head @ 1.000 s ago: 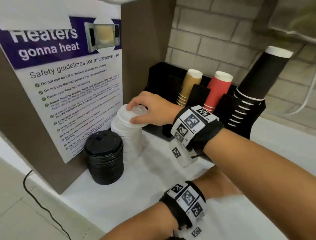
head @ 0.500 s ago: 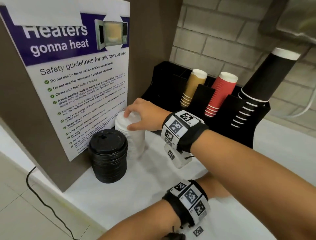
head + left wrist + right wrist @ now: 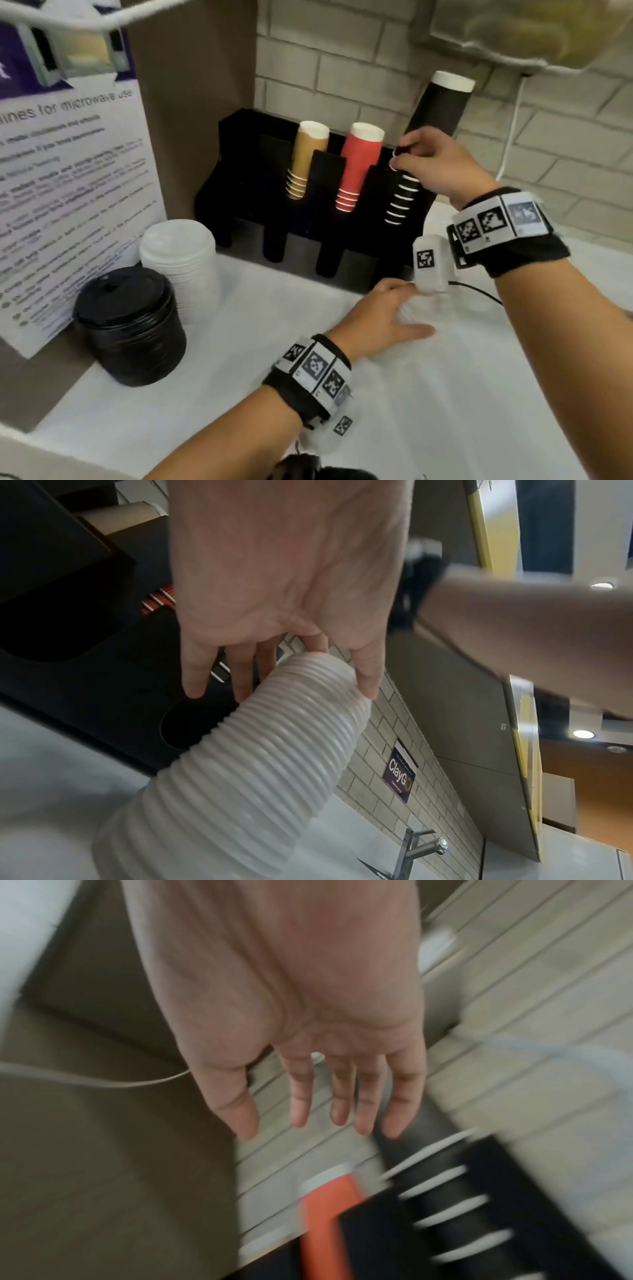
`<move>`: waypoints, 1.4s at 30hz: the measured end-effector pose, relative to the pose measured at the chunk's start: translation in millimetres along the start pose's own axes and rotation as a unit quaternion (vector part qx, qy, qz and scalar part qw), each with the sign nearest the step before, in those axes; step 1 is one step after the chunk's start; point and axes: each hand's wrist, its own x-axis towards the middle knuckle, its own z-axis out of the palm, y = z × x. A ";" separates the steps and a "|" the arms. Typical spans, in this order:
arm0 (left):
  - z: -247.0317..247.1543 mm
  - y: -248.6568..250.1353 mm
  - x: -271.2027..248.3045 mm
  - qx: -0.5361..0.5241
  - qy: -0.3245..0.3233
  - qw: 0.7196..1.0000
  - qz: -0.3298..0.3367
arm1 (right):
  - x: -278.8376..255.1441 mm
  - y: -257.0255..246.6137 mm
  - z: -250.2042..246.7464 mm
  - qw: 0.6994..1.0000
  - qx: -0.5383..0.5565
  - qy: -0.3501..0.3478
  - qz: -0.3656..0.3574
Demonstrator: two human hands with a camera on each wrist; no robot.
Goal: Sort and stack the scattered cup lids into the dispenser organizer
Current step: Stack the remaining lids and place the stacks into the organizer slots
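Note:
A black dispenser organizer [image 3: 239, 192] stands against the brick wall and holds brown, red and black cup stacks. My right hand [image 3: 407, 161] reaches to the black cup stack [image 3: 435, 116]. In the blurred right wrist view, the right hand's [image 3: 274, 1131] fingers are straight and hold nothing. My left hand [image 3: 404, 318] is lower down, over a ribbed stack of translucent lids [image 3: 257, 750], with thumb and fingers around its top. A white lid stack [image 3: 178, 246] and a black lid stack [image 3: 130, 325] stand on the counter at left.
A microwave safety poster [image 3: 68, 205] hangs on the brown panel beside the two lid stacks. A thin black cable [image 3: 476, 291] trails from the wrist camera. A faucet [image 3: 418, 853] shows further along the white counter [image 3: 239, 342].
My right hand left the white lid stack and moved right, up to the black cup stack. The view swung right, and the left hand now shows on the translucent lids.

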 end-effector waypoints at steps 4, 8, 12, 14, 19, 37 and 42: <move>2.9 2.3 -1.2 -0.008 0.020 1.000 0.015 | -15.0 90.7 -59.1 0.970 0.018 0.033 0.240; 4.6 2.4 2.0 -0.010 0.034 0.999 0.004 | -37.6 167.9 -61.2 0.918 -0.192 -0.087 0.335; 6.3 5.5 2.2 -0.005 0.031 0.999 0.002 | -55.2 222.3 -42.2 0.869 -0.282 -0.140 0.381; 6.8 6.3 1.6 -0.008 0.027 1.000 0.004 | -56.6 239.8 -35.4 0.873 -0.266 -0.134 0.387; 5.9 3.8 0.0 -0.015 0.018 1.000 0.001 | -43.6 261.5 -22.7 0.881 -0.280 -0.162 0.344; 16.2 0.2 -0.4 -0.039 0.107 0.993 0.023 | -139.8 142.7 -25.4 0.981 0.155 0.078 0.082; 20.3 -0.8 -1.1 -0.061 0.126 0.990 0.013 | -164.2 112.8 -9.1 0.999 0.046 0.026 -0.016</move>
